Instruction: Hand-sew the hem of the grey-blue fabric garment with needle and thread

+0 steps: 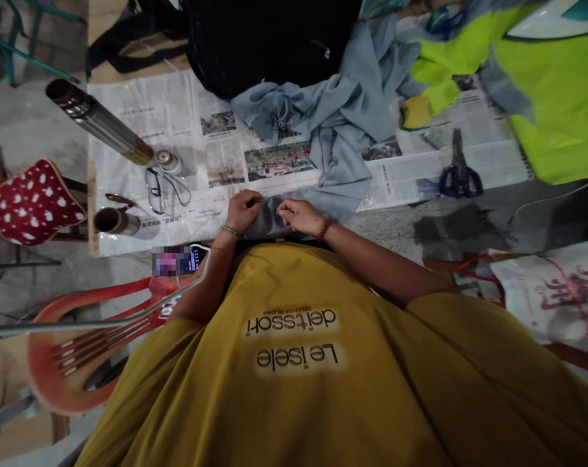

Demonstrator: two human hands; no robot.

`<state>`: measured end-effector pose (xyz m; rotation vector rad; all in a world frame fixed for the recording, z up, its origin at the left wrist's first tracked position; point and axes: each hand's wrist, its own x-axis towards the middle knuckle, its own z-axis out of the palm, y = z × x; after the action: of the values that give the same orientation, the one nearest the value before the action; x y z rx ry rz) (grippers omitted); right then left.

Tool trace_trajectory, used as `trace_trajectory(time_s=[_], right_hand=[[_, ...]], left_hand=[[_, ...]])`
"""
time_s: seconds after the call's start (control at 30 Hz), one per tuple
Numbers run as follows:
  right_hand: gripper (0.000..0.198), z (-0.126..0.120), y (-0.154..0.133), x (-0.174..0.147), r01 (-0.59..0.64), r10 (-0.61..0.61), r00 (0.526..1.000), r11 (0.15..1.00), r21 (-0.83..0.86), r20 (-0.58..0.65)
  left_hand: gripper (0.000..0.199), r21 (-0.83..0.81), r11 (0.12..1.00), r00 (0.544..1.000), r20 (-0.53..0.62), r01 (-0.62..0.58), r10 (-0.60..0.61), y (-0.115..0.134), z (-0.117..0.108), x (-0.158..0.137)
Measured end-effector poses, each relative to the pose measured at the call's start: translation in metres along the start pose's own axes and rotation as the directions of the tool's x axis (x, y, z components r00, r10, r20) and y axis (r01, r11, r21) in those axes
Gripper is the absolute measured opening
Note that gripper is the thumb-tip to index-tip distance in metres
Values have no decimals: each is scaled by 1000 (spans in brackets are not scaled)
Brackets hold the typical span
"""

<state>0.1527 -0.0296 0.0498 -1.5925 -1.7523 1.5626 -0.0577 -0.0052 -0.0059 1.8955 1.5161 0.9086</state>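
A long piece of grey fabric [345, 165] runs from the heap at the back of the table to the front edge, where both hands are at it. My left hand [244, 209] grips the fabric's left end, thumb and fingers pressed together. A short way to its right, my right hand [301, 216] has its fingers curled in a pinch on the same fabric. Between the two hands a stretch of the grey cloth lies near the table edge. Whether the fingers also hold something small cannot be made out.
Newspaper [177, 117] covers the table. At left stand a steel thermos [104, 123], its cup [116, 222] and eyeglasses [155, 191]. Scissors [459, 172], a yellow pad [415, 113], bright yellow-green fabric [557, 110] and an iron [559, 23] are at right. A black bag [269, 45] sits behind.
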Motion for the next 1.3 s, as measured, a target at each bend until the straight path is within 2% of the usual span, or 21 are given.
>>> trace_trajectory(time_s=[0.17, 0.6, 0.83, 1.1, 1.3], right_hand=[[19, 3, -9, 5, 26, -26, 1000, 970, -241, 0], [25, 4, -21, 12, 45, -50, 999, 911, -409, -3], [27, 6, -25, 12, 27, -27, 1000, 916, -400, 4], [25, 24, -23, 21, -5, -43, 991, 933, -361, -126], [28, 26, -23, 25, -15, -40, 987, 940, -340, -153]], left_hand=[[8, -19, 1000, 1000, -3, -14, 14, 0, 1, 1], [8, -52, 999, 1000, 2, -16, 16, 2, 1, -1], [8, -70, 996, 998, 17, -64, 65, -1, 3, 0], [10, -80, 994, 997, 12, -71, 72, -5, 2, 2], [8, -74, 993, 992, 79, -97, 103, -3, 2, 2]])
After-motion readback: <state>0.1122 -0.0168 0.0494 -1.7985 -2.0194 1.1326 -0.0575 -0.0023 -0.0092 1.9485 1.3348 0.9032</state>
